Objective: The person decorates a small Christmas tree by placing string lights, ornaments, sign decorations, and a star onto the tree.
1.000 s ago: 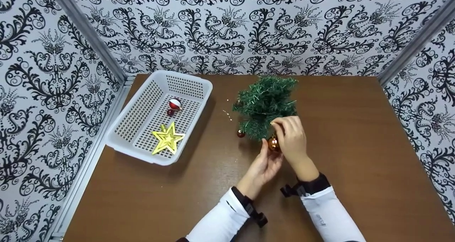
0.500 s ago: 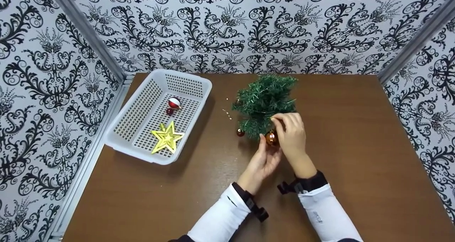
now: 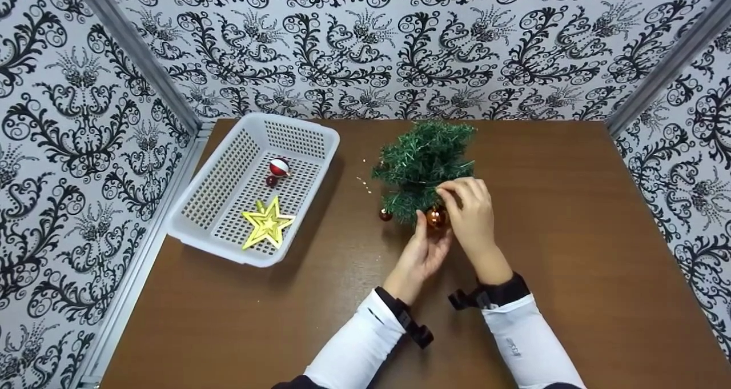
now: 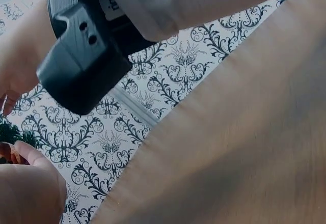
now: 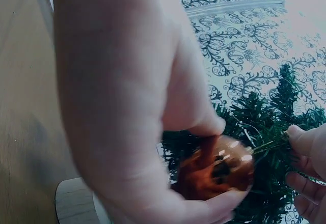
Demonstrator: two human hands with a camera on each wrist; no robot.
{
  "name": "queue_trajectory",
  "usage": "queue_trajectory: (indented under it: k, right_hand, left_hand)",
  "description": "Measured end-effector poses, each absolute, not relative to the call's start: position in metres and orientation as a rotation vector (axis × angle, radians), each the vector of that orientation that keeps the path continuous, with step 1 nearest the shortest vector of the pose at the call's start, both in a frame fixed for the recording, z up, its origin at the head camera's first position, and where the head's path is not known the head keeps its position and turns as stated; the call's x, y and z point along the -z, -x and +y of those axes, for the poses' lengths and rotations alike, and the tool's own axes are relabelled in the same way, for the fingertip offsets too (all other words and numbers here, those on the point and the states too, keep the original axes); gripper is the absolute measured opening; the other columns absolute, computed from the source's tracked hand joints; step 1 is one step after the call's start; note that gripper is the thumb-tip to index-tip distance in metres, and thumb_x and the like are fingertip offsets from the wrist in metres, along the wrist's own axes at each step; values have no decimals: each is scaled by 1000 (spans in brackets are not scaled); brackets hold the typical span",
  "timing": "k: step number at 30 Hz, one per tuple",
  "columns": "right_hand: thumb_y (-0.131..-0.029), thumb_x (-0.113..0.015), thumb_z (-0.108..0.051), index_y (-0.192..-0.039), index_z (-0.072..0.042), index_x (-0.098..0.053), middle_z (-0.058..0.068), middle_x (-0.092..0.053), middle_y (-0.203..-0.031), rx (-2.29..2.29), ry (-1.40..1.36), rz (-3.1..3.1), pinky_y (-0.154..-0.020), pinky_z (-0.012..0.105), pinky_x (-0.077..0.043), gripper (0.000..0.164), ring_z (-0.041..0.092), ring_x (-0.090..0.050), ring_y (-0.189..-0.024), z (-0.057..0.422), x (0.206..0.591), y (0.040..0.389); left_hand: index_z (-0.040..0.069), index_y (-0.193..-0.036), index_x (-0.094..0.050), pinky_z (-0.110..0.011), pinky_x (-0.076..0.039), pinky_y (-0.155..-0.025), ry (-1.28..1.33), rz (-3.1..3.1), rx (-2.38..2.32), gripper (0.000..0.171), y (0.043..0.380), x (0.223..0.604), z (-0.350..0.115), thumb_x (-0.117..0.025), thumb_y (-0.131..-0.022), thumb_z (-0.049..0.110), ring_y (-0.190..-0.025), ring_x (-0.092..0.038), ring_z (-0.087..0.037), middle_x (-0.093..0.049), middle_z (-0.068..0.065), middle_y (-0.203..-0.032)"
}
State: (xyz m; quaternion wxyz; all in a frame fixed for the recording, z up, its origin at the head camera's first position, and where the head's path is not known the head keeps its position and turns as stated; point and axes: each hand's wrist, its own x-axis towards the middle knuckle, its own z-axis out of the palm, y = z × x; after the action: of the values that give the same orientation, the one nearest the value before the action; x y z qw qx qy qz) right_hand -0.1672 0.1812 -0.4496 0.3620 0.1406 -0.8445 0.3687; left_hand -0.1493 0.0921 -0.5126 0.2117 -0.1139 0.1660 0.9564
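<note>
A small green artificial Christmas tree (image 3: 422, 160) stands toward the back of the brown table. At its front right, my left hand (image 3: 420, 257) holds a shiny orange bauble (image 3: 437, 217) from below, thumb on one side and fingers on the other. My right hand (image 3: 473, 212) pinches the bauble's thin gold string (image 5: 264, 146) between thumb and fingertips, right at the tree's branches. The string looks taut in the right wrist view. A small dark red bauble (image 3: 385, 214) hangs from the tree's lower left.
A white perforated basket (image 3: 191, 229) on the left holds a gold star (image 3: 268, 223), a red-and-white bauble (image 3: 278, 167) and a small red bauble (image 3: 272, 181). Tiny shiny bits (image 3: 364, 184) lie left of the tree. Patterned walls (image 3: 365, 46) enclose the table.
Both hands have shifted slightly up and toward the tree, bringing the orange bauble closer to its lower branches. The basket and its contents stay as they were.
</note>
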Motion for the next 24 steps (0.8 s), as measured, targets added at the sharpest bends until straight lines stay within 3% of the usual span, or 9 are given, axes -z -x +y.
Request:
queue_trajectory:
  k: [9,17,24]
  right_hand:
    - [-81,-71,-13,-86,-6,-71,10,-61,-88,-1023,-412,-2184,-80,36,-44,8,24,-54,-88,184,452,163]
    - [-79,-73,-12,-85,-8,-72,8,-61,-90,-999,-445,-2181,-82,37,-42,7,23,-53,-88,188,457,162]
    - [-76,-75,-11,-88,-9,-73,10,-61,-94,-902,-508,-2193,-83,41,-39,12,25,-53,-90,194,462,159]
  left_hand:
    - [4,-120,-51,-23,-40,-104,297,531,-2678,57,148,520,93,-48,-83,48,-101,-60,-10,-57,-5,-109]
    - [-3,-137,-37,-25,-41,-104,318,553,-2687,68,146,523,90,-46,-88,42,-100,-61,-10,-58,-6,-111]
    - [-4,-134,-39,-28,-39,-105,351,542,-2701,60,147,523,89,-43,-92,38,-98,-63,-12,-59,-7,-109]
